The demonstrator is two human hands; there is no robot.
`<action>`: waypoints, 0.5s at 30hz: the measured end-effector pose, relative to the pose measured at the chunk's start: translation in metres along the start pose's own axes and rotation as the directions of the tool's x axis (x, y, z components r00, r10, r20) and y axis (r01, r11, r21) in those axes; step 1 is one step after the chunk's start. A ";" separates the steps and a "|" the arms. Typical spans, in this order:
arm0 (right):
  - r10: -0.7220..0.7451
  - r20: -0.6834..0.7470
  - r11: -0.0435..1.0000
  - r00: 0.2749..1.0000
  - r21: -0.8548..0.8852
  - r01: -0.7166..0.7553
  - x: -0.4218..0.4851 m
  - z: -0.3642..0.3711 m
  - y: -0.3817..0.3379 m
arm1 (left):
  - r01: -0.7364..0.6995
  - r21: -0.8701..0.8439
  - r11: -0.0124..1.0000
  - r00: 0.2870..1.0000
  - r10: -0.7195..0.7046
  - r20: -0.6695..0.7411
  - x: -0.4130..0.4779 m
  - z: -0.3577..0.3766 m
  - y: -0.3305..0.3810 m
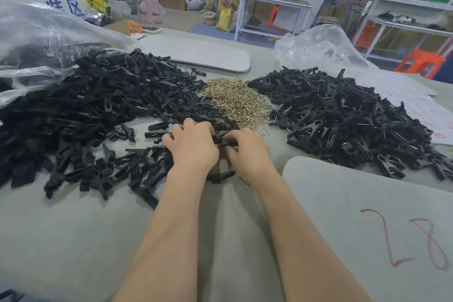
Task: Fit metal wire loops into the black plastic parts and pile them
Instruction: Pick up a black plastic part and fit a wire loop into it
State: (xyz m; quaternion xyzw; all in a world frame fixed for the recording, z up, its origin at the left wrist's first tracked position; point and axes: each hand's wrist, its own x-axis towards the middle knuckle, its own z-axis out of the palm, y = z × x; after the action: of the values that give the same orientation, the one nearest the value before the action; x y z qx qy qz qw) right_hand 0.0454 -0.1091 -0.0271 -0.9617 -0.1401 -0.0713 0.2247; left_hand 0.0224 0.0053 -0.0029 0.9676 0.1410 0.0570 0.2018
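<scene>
My left hand (192,146) and my right hand (247,152) meet at the table's centre, and together they grip one black plastic part (224,141) between their fingers. A large heap of loose black plastic parts (93,110) spreads over the left half of the table. Just beyond my hands lies a mound of brass-coloured wire loops (236,100). On the right is a second pile of black parts with wire loops fitted (343,117). One loose loop (263,131) lies by my right hand. Another black part (220,176) lies under my wrists.
The table has a grey felt cover (98,240). A grey pad marked "28" in red (367,216) lies at the near right, another pad (196,52) at the back. Clear plastic bags sit at the far left (36,39) and back right (318,46).
</scene>
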 end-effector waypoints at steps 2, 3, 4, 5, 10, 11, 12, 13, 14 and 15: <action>0.011 -0.030 0.971 0.999 0.241 -0.004 0.001 -0.007 0.002 | -0.045 -0.043 0.998 0.998 0.043 -0.055 0.001 -0.001 0.001; 0.040 -0.048 0.923 0.998 0.384 -0.018 0.001 -0.013 0.004 | -0.076 -0.079 0.994 0.995 0.070 -0.076 0.002 -0.001 0.002; 0.082 -0.062 0.855 0.995 0.517 -0.038 0.001 -0.018 0.006 | -0.113 -0.124 0.986 0.991 0.103 -0.088 0.003 -0.001 0.003; 0.120 -0.065 0.782 0.991 0.621 -0.054 0.001 -0.023 0.008 | -0.157 -0.175 0.972 0.986 0.143 -0.090 0.003 -0.001 0.004; 0.163 -0.045 0.496 0.986 0.867 -0.042 -0.003 -0.033 0.012 | -0.298 -0.490 0.819 0.952 0.293 -0.089 0.001 0.000 0.007; 0.168 -0.031 0.440 0.985 0.897 -0.047 -0.003 -0.034 0.012 | -0.303 -0.530 0.792 0.949 0.301 -0.093 0.001 0.000 0.007; 0.172 -0.014 0.385 0.985 0.921 -0.054 -0.003 -0.035 0.012 | -0.308 -0.550 0.776 0.947 0.308 -0.096 0.000 0.000 0.007; 0.174 0.004 0.334 0.985 0.940 -0.063 -0.003 -0.035 0.012 | -0.310 -0.559 0.769 0.945 0.313 -0.095 0.000 0.000 0.007; 0.172 0.022 0.286 0.985 0.955 -0.072 -0.003 -0.036 0.012 | -0.312 -0.561 0.767 0.944 0.318 -0.090 0.000 -0.001 0.008; 0.168 0.039 0.245 0.985 0.966 -0.080 -0.003 -0.037 0.013 | -0.312 -0.562 0.766 0.943 0.323 -0.082 0.000 -0.001 0.008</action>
State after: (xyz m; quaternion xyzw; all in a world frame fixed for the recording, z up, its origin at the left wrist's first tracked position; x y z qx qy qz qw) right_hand 0.0437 -0.1373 -0.0004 -0.6293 -0.0701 0.0124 0.7739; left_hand 0.0242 -0.0015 0.0011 0.8737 -0.0499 0.1202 0.4687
